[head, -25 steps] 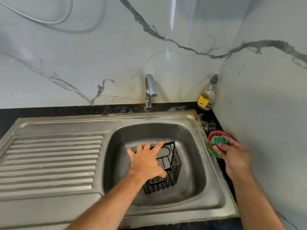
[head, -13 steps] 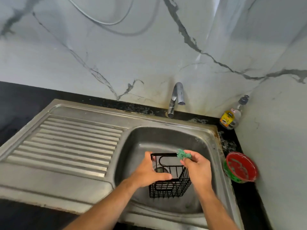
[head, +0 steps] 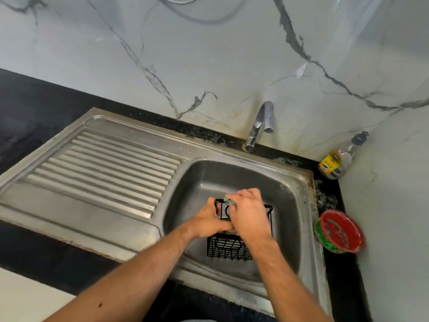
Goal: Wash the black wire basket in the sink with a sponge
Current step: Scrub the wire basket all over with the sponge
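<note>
The black wire basket stands in the steel sink, its open top facing up. My left hand grips the basket's left rim, fingers curled over the wire. My right hand lies over the top of the basket and pinches a green sponge, which sits at the far left corner of the rim. Most of the sponge is hidden under my fingers. Both hands cover much of the basket's upper half.
The tap stands behind the sink, no water running. A ribbed drainboard lies to the left. A soap bottle stands in the back right corner, and a red and green bowl sits on the black counter right of the sink.
My right hand brought the sponge from the red bowl over to the basket and now has it at the far left rim. My left hand stays on the basket's left side.
</note>
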`<state>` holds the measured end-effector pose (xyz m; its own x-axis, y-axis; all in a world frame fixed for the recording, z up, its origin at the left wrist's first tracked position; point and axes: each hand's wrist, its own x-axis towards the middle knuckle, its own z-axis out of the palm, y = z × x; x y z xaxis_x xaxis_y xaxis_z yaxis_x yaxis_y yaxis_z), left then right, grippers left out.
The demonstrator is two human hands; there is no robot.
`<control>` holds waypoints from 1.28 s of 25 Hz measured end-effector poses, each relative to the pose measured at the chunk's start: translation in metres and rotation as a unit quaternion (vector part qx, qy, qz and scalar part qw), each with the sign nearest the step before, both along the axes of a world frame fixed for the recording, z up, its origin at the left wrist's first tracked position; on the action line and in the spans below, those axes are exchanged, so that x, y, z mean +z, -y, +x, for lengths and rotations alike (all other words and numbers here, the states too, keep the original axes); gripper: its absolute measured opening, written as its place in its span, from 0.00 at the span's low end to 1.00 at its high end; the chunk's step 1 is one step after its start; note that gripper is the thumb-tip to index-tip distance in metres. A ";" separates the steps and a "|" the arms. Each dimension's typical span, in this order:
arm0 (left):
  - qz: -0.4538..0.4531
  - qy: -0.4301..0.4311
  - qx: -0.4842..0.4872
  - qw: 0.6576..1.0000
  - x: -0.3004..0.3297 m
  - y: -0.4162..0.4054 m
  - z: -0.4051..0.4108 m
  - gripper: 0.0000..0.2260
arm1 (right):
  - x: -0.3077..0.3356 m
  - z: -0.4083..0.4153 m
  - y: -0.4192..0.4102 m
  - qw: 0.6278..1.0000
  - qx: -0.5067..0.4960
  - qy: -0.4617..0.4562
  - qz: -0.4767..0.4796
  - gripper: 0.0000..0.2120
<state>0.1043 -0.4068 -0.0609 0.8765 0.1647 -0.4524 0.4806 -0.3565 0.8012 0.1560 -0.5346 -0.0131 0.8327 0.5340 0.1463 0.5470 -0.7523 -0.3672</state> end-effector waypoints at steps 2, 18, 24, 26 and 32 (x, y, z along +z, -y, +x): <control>0.012 -0.018 0.001 1.000 0.004 -0.002 0.000 0.33 | -0.002 0.007 0.019 0.995 -0.052 0.070 -0.049 0.09; 0.014 -0.025 -0.004 1.000 0.005 0.000 0.005 0.29 | -0.007 0.019 0.038 0.989 -0.114 0.046 -0.083 0.13; -0.008 0.053 -0.003 0.999 0.003 0.002 0.004 0.24 | 0.004 0.003 -0.022 0.995 0.063 -0.012 -0.074 0.16; -0.010 0.025 0.006 1.000 0.005 0.002 0.002 0.28 | 0.004 0.006 0.000 0.999 0.026 -0.018 -0.024 0.18; -0.019 -0.007 -0.001 1.000 0.000 0.000 0.005 0.29 | 0.010 0.023 0.054 0.992 -0.122 -0.025 -0.015 0.13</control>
